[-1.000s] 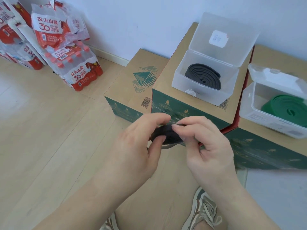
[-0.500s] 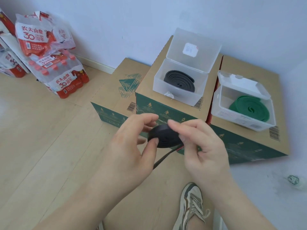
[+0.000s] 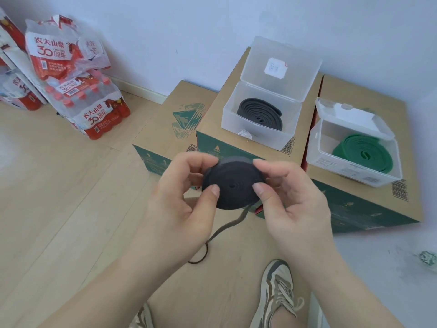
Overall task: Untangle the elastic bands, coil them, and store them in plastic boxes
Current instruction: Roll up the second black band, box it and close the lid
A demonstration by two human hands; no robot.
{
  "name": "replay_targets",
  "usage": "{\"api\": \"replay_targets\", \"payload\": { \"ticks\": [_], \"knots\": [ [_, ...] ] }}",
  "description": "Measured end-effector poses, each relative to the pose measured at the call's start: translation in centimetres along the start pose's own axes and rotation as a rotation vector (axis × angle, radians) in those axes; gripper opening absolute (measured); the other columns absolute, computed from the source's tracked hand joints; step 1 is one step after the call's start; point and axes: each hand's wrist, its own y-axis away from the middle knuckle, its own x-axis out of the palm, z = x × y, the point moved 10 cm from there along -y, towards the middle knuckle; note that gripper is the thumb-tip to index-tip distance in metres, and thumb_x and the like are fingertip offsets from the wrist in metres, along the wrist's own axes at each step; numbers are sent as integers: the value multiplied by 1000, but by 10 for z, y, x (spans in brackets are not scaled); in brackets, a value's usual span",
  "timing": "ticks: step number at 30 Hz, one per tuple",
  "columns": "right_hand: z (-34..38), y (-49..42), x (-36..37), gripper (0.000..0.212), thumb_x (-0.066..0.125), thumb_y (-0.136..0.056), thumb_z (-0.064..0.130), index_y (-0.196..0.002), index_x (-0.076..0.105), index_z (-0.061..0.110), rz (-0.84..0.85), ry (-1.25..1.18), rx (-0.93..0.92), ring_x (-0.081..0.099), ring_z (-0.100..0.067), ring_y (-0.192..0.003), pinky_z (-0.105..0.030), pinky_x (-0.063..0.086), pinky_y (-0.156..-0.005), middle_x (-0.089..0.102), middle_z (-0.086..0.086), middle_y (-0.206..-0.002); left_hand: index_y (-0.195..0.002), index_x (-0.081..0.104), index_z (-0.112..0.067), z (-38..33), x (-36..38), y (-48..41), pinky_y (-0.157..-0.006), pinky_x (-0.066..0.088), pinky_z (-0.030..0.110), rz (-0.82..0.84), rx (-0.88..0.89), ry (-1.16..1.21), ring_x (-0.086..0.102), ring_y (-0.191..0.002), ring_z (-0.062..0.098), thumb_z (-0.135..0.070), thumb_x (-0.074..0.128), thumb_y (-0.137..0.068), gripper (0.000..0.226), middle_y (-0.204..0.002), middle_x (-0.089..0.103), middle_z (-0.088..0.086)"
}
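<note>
A black elastic band (image 3: 233,183) is wound into a tight coil, its flat face turned towards me. My left hand (image 3: 179,200) pinches its left side and my right hand (image 3: 290,197) pinches its right side, thumbs on the face. A loose tail (image 3: 222,229) hangs from the coil down to the floor. Behind, an open clear plastic box (image 3: 257,136) holds a coiled dark grey band (image 3: 260,114). To its right a second open plastic box (image 3: 350,171) holds a coiled green band (image 3: 364,153).
The boxes stand on cardboard cartons (image 3: 212,124) against the white wall. Shrink-wrapped packs of water bottles (image 3: 89,100) are stacked at the far left on the wooden floor. My shoes (image 3: 279,294) show at the bottom. A small crumpled scrap (image 3: 428,258) lies at the right.
The coil has turned from edge-on to face-on between my fingers and looks larger. The view has pulled back and shifted right, so both boxes now show fully.
</note>
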Motion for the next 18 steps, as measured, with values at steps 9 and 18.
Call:
{"api": "replay_targets", "payload": {
  "ticks": [9,18],
  "knots": [
    [17,9,27,36,67,-92,-14,-110,77,16,106,142,-183,67,-21,-106,-38,56,-87,69,0,-108,-127,62,-26,-16,2,9,-83,60,37,105,233,-337,65,-109,7,0,66,-92,44,-117,66,-17],
    [9,0,21,44,68,-92,-13,-106,74,28,31,-30,-9,71,-16,-101,-21,54,-87,75,9,-101,-106,61,-24,3,-24,3,-79,62,31,-39,-6,-21,69,-104,21,3,71,-90,33,-107,70,-6]
  ]
}}
